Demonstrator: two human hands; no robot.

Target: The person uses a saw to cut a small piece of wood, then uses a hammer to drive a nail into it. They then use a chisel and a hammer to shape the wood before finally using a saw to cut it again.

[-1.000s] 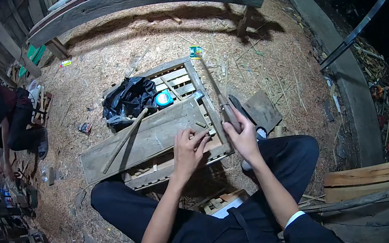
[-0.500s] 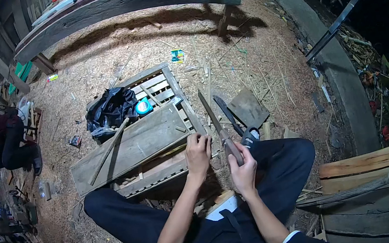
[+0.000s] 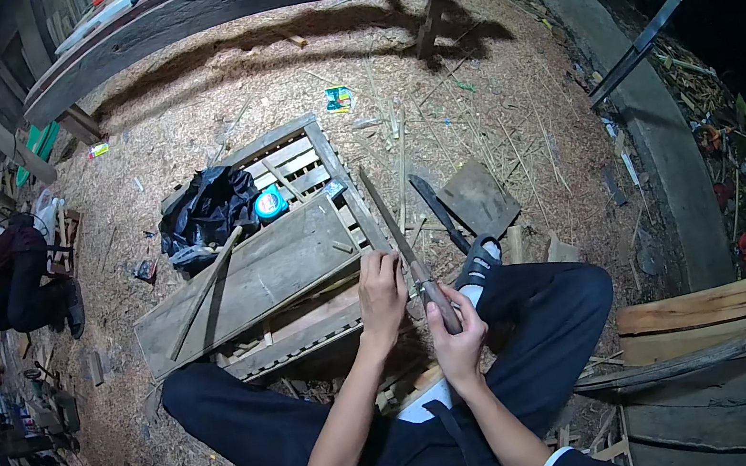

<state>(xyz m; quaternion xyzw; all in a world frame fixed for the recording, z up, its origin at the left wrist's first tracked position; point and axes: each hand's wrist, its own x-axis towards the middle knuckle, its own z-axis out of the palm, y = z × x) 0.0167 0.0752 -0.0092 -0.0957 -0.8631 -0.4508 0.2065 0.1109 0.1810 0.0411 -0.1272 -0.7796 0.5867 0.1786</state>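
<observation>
My right hand [image 3: 460,345] is closed round the brown handle of a long knife [image 3: 401,243], whose blade points up and away to the left. Close beside the blade, my left hand [image 3: 383,297] has its fingers bent together; whatever they may hold is too small to make out. In front of my left hand lies a low slatted wooden crate [image 3: 330,157] with a wide grey board [image 3: 251,285] across it. On the crate are a black plastic bag [image 3: 210,204], a turquoise tape measure [image 3: 270,204] and a thin stick [image 3: 206,294].
A long wooden bench [image 3: 243,9] spans the top. A dark sheath-like piece [image 3: 440,213] and a square board [image 3: 478,199] lie near my sandalled foot [image 3: 478,261]. Another person [image 3: 17,272] crouches at the left. Curved planks [image 3: 731,372] stand at the lower right.
My right hand and the knife have shifted a little left and toward me, and the blade now lies nearer my left hand. The view has moved slightly.
</observation>
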